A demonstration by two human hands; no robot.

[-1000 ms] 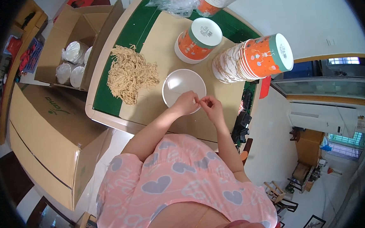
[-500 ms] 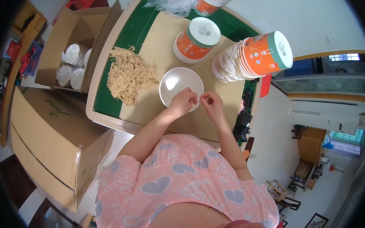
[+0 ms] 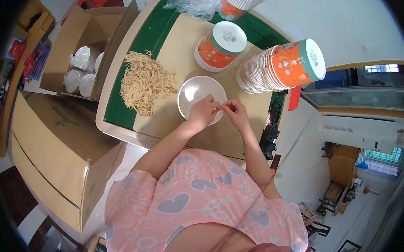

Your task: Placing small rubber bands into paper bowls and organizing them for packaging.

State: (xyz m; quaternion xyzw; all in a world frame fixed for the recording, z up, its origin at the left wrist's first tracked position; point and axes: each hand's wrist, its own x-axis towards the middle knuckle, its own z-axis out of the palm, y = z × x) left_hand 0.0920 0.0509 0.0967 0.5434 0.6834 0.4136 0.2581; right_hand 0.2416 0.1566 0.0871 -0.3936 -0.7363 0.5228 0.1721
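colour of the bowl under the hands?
White, plain inside; the bowl shows best in the head view, beneath the left hand and right hand.

Your arms: both bare forearms come up from the lower edge and converge toward one spot in front of your chest.

Left hand (image 3: 203,112): knuckles up, fingers curled, thumb and forefinger tips pinched together and pointing toward the right hand.

Right hand (image 3: 235,113): just beside the left hand, fingers bent, thumb and forefinger tips pinched, meeting the left fingertips.

What the fingertips pinch is too small to tell.
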